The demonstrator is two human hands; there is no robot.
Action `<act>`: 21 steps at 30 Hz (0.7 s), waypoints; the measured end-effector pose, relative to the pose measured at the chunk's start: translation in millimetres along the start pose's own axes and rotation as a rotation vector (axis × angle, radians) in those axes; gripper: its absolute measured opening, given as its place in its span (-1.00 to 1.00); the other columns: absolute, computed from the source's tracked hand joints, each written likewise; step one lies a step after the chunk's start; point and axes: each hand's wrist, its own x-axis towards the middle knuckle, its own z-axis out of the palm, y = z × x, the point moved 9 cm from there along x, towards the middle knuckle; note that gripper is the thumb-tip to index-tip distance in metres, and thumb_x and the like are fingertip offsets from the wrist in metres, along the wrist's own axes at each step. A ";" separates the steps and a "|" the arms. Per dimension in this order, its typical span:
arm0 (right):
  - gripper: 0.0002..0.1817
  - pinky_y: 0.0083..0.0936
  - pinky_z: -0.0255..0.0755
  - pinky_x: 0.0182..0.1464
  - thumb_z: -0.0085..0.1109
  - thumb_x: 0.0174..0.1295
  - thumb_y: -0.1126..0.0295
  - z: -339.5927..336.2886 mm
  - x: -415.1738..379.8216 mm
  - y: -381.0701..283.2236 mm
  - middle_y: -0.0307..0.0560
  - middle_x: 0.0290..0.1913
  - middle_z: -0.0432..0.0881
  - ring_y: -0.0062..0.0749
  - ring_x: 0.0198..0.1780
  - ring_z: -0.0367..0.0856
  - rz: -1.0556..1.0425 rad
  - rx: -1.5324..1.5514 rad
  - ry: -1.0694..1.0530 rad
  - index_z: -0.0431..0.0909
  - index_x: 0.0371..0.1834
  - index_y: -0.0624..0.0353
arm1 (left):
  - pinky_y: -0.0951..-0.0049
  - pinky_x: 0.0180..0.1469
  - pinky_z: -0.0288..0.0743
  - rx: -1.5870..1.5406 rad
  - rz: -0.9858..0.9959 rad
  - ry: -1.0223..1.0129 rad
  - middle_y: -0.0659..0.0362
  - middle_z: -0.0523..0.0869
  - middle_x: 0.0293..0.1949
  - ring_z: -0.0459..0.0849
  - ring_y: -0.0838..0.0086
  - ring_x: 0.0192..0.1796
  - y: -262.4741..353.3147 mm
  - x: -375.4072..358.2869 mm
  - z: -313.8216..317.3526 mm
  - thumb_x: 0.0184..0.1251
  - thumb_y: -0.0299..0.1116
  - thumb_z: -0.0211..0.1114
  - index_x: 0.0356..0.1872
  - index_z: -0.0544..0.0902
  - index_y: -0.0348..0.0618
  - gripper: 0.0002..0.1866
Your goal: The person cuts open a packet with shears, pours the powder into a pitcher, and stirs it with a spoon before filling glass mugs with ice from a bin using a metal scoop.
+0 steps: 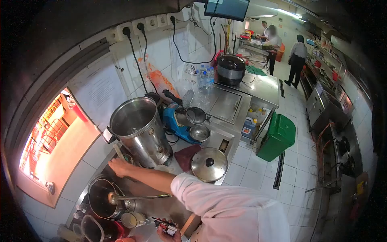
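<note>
My right hand reaches across the steel counter, below the large steel pot. Its fingers are curled, and what they hold, if anything, is hidden. Just above it, a light-coloured handle slants beside a small dark container. Low in the view, my left hand is closed around a small black, white and red pack. Between the hands stand an open steel pot, a ladle lying across its rim, and a glass mug.
A lidded pan and a blue appliance with metal bowls stand on the counter. Beyond are bottles, a black cooker and a green bin. Several people stand farther back.
</note>
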 end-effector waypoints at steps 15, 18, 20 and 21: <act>-0.50 -0.56 0.55 -0.09 0.12 0.54 0.50 -95.6 -371.9 13.6 -0.21 0.02 0.58 -0.56 -0.15 0.57 0.213 0.863 0.412 0.43 0.52 0.05 | 0.31 -0.43 0.63 -0.067 -0.196 -0.549 0.17 0.52 -0.28 0.67 0.23 -0.36 23.7 -40.2 62.3 0.24 -0.17 0.47 0.20 0.41 -0.03 -0.42; -0.56 -0.66 0.53 -0.21 0.13 0.57 0.47 16.9 -431.9 69.3 -0.28 0.04 0.57 -0.70 -0.25 0.53 0.564 1.228 0.385 0.44 0.48 0.07 | 0.26 -0.43 0.64 -0.214 -0.299 -0.577 0.09 0.56 -0.22 0.71 0.15 -0.32 15.0 -48.3 59.7 0.28 -0.14 0.47 0.19 0.43 -0.05 -0.45; -0.56 -0.66 0.49 -0.27 0.13 0.56 0.47 69.6 -464.5 90.9 -0.27 0.06 0.60 -0.64 -0.26 0.57 0.833 1.369 0.446 0.43 0.47 0.03 | 0.23 -0.33 0.66 -0.154 -0.322 -0.570 0.08 0.57 -0.19 0.71 0.16 -0.28 10.0 -46.0 73.5 0.25 -0.15 0.49 0.19 0.43 -0.08 -0.42; -0.56 -0.63 0.56 -0.23 0.18 0.52 0.50 79.7 -468.3 94.0 -0.22 0.11 0.57 -0.56 -0.24 0.60 0.873 1.478 0.452 0.46 0.44 0.05 | 0.22 -0.29 0.67 -0.079 -0.337 -0.550 0.08 0.58 -0.19 0.71 0.16 -0.26 5.3 -38.1 77.6 0.23 -0.16 0.51 0.19 0.43 -0.09 -0.41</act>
